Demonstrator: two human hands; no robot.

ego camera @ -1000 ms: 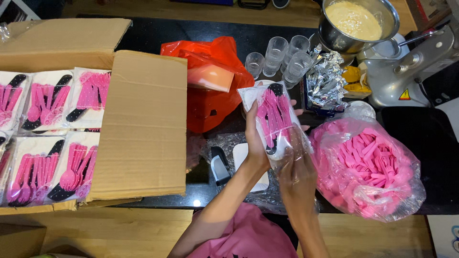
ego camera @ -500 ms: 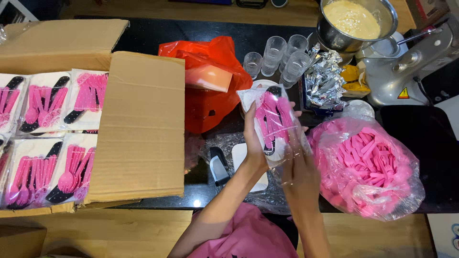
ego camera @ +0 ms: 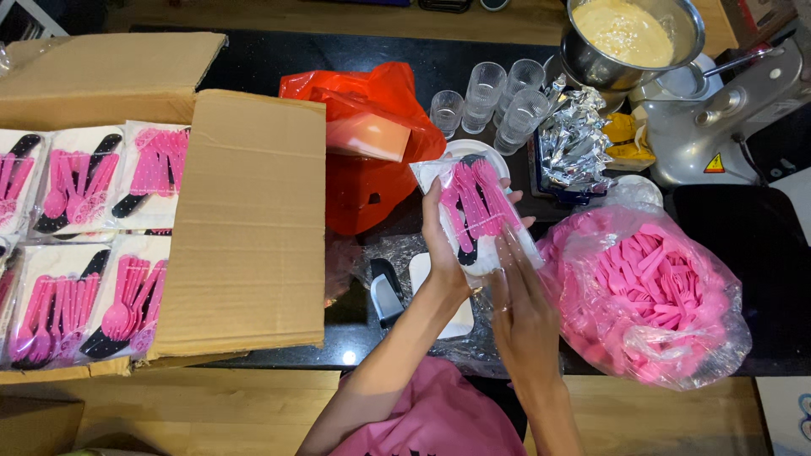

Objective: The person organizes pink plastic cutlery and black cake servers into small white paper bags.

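My left hand (ego camera: pixel 442 245) grips a clear packet of pink plastic cutlery (ego camera: pixel 477 211) with a white napkin and a black piece inside, held upright over the dark counter. My right hand (ego camera: pixel 521 304) presses flat against the packet's lower right side, fingers together. A large clear bag of loose pink cutlery (ego camera: pixel 650 295) sits just to the right of my hands. To the left, an open cardboard box (ego camera: pixel 245 228) holds several finished packets (ego camera: pixel 93 245) laid in rows.
A red plastic bag (ego camera: pixel 363 152) lies behind the packet. Three clear plastic cups (ego camera: pixel 498 97), crumpled foil (ego camera: pixel 574 139), a metal bowl of batter (ego camera: pixel 629 38) and a grey machine (ego camera: pixel 726 110) stand at the back right. A small black and white tool (ego camera: pixel 387 291) lies near my left wrist.
The packet has stayed in place in my left hand. My right hand has slid slightly along its lower right side.
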